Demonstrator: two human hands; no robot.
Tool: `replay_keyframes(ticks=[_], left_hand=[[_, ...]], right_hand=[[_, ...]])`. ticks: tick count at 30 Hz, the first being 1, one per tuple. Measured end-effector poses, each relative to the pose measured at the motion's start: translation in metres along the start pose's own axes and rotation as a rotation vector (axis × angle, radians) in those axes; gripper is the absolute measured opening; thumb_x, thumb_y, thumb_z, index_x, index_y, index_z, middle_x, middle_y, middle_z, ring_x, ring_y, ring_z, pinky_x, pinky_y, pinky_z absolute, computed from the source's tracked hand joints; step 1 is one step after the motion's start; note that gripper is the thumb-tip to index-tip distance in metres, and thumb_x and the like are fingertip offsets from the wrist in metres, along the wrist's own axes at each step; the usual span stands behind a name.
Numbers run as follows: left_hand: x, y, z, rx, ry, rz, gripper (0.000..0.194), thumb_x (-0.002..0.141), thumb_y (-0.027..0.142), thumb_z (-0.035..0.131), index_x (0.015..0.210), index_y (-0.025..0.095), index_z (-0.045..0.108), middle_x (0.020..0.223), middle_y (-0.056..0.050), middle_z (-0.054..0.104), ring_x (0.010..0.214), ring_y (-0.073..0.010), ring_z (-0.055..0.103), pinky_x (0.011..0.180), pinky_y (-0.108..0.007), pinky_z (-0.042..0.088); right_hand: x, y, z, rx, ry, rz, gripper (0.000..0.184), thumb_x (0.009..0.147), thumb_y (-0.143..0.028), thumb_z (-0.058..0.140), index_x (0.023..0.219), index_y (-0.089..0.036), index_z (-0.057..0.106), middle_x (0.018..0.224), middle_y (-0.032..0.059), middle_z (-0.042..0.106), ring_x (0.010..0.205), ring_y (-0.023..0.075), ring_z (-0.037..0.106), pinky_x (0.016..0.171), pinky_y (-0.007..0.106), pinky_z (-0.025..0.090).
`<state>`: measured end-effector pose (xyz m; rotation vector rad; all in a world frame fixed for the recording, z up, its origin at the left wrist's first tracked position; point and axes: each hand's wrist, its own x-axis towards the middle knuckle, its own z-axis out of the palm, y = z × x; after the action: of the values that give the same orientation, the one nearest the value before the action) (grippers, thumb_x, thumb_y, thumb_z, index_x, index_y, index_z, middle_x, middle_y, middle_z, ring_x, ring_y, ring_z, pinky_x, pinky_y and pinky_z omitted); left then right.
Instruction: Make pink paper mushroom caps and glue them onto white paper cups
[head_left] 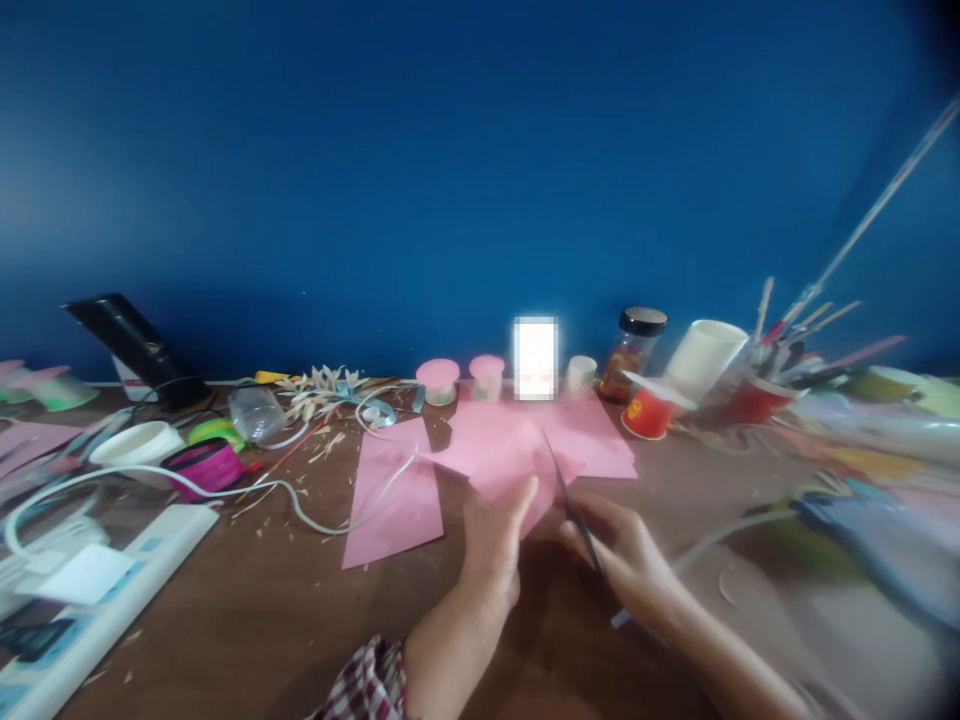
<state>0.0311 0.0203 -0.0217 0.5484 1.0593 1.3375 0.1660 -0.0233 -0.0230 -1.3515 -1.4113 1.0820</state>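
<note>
My left hand [491, 540] is closed on a piece of pink paper [495, 465], its thumb lying along the near edge. In my right hand [626, 555] is a pair of scissors [577, 515], seen edge-on as a thin dark shape. The blades reach up against the right part of the held paper. Whether they are apart or together I cannot tell. More pink paper [604, 440] lies flat behind, and another pink sheet [401, 495] rests to the left.
Small cups with pink tops [437, 380] line the wall beside a bright glowing screen [535, 358]. A brown jar [630, 355] and red cup [649, 410] stand right. At left are a white cable [289, 495], a power strip [150, 570] and a pink tape roll [202, 468].
</note>
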Motion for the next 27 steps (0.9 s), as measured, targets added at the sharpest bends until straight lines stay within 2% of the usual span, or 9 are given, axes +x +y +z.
replay_keyframes(ticks=[5, 12, 18, 27], left_hand=[[0.0008, -0.0013, -0.0009, 0.023, -0.014, -0.009, 0.049, 0.056, 0.028, 0.081, 0.098, 0.008, 0.064, 0.084, -0.011, 0.071, 0.086, -0.0261, 0.067, 0.080, -0.038, 0.052], [0.0052, -0.0086, -0.0056, 0.010, -0.026, 0.028, 0.053, 0.057, 0.029, 0.081, 0.103, 0.010, 0.062, 0.092, -0.012, 0.070, 0.090, -0.0259, 0.066, 0.082, -0.038, 0.052], [0.0056, -0.0077, -0.0055, 0.074, -0.026, 0.042, 0.048, 0.062, 0.034, 0.078, 0.099, 0.011, 0.060, 0.093, -0.013, 0.070, 0.087, -0.0250, 0.067, 0.080, -0.039, 0.053], [0.0049, -0.0065, -0.0072, 0.033, -0.014, 0.002, 0.051, 0.057, 0.033, 0.081, 0.098, 0.011, 0.060, 0.091, -0.011, 0.070, 0.088, -0.0250, 0.067, 0.080, -0.037, 0.051]], right_hand=[[0.0000, 0.0027, -0.0008, -0.010, 0.001, 0.011, 0.044, 0.080, -0.042, 0.061, 0.109, -0.008, 0.060, 0.067, 0.0007, 0.056, 0.058, 0.0117, 0.046, 0.053, 0.024, 0.039], [0.0020, 0.0057, -0.0012, -0.023, -0.003, 0.015, 0.046, 0.081, -0.042, 0.060, 0.111, -0.008, 0.059, 0.068, 0.0012, 0.057, 0.059, 0.0118, 0.046, 0.055, 0.024, 0.039], [0.0016, 0.0050, -0.0007, -0.038, -0.006, 0.018, 0.046, 0.082, -0.043, 0.058, 0.111, -0.008, 0.060, 0.064, -0.0006, 0.053, 0.056, 0.0108, 0.044, 0.052, 0.023, 0.036], [0.0008, 0.0027, -0.0007, -0.067, 0.001, 0.007, 0.046, 0.082, -0.044, 0.057, 0.111, -0.008, 0.060, 0.066, 0.0007, 0.056, 0.056, 0.0114, 0.046, 0.052, 0.023, 0.037]])
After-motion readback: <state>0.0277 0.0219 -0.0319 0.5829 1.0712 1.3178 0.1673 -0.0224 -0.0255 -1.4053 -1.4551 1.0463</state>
